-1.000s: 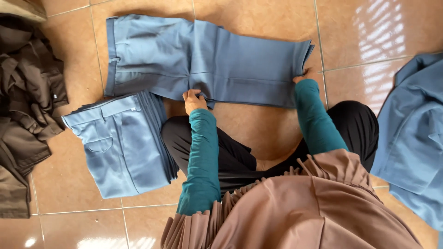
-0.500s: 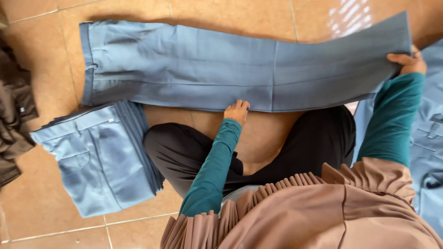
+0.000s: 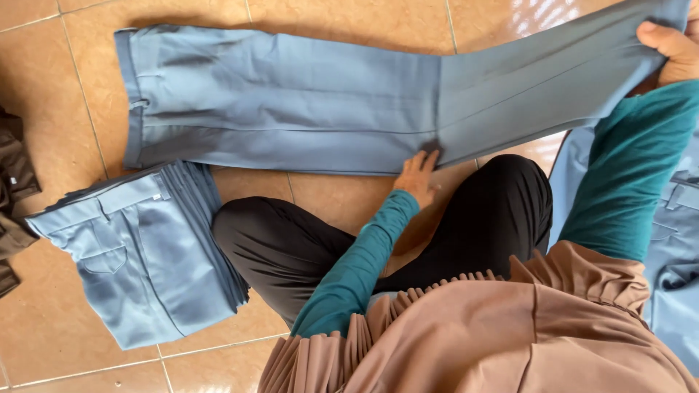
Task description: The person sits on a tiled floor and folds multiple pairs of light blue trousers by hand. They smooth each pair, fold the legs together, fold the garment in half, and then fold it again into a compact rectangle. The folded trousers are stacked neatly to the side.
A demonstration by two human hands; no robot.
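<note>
1. Trousers (image 3: pixel 291 109), blue-grey, lie spread lengthwise on the tiled floor (image 3: pixel 349 14), waistband at the left, legs running to the right, on the far side of the person's knees.
2. The left hand (image 3: pixel 416 175) lies flat, fingers spread, on the near edge of the trousers about midway along, pressing the cloth to the floor.
3. The right hand (image 3: pixel 673 47) is clamped on the hem end at the far right, holding that end lifted off the floor, so the right half of the trousers slants upward.
4. The two hands are well apart, one at mid-length and one at the hem.
5. A pile (image 3: pixel 138 255) of folded trousers of the same colour sits at the near left, just beside the person's left knee and touching the waistband corner of the spread pair.
6. Dark brown clothes (image 3: pixel 11 196) lie at the left edge.
7. More blue-grey cloth (image 3: pixel 673 247) lies at the right, partly hidden by the teal sleeve.
</note>
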